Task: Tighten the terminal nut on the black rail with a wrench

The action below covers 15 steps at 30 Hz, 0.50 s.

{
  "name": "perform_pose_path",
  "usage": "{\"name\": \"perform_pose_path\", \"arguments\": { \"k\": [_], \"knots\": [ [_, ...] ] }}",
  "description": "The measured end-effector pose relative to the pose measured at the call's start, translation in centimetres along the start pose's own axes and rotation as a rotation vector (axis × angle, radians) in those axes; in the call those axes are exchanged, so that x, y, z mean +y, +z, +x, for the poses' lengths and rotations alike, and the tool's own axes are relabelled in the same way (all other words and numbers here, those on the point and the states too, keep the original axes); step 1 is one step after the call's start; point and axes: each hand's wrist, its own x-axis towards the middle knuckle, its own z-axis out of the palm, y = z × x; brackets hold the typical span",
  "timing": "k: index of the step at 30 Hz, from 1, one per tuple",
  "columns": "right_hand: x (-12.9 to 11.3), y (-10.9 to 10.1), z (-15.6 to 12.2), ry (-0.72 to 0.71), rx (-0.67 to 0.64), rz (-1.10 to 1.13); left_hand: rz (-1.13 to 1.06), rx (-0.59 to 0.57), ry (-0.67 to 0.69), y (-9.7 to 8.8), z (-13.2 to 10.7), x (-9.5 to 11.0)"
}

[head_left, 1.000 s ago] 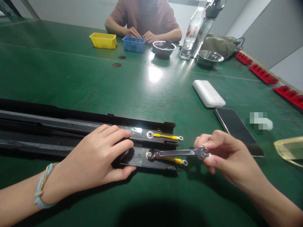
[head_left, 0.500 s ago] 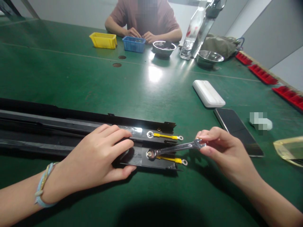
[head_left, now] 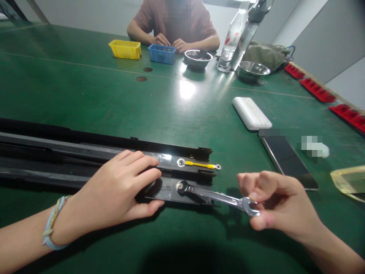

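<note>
Two long black metal rails lie side by side on the table, a near rail [head_left: 168, 193] and a far rail [head_left: 99, 153]. My left hand [head_left: 116, 186] is closed over the near rail, thumb along its front edge. Between thumb and fingers, my right hand [head_left: 282, 205] pinches the open-jaw end of a silver combination wrench [head_left: 219, 196]. The wrench's ring end sits around a small nut [head_left: 180, 186] on the near rail, and its shaft slants toward me, covering most of that rail's yellow lead. Another yellow lead [head_left: 199, 164] with ring terminals is attached to the far rail.
Right of the rails lie a black phone [head_left: 288, 160], a white power bank [head_left: 252, 114] and a clear yellowish item [head_left: 349, 180]. Farther back are a yellow bin [head_left: 125, 50], a blue bin [head_left: 162, 55], metal bowls [head_left: 198, 61] and bottles [head_left: 229, 45]. A person sits opposite, hands at the blue bin.
My right hand has swung the wrench's free end toward me, turning it about the nut. The near yellow lead is now mostly covered. My left hand stays in place.
</note>
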Motion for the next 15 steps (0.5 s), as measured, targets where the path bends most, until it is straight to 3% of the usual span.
{"name": "perform_pose_path", "arguments": {
  "k": [5,12,15],
  "knots": [
    [0.20,-0.34,0.11,0.042,0.082,-0.026,-0.005,0.008,-0.001,0.04,-0.18,0.16],
    [0.19,-0.54,0.52,0.115,0.328,-0.217,-0.005,0.003,0.002,-0.04,-0.35,0.38],
    [0.37,-0.58,0.68,0.155,0.356,-0.234,0.001,-0.003,-0.004,0.00,-0.25,0.46]
  ]
}}
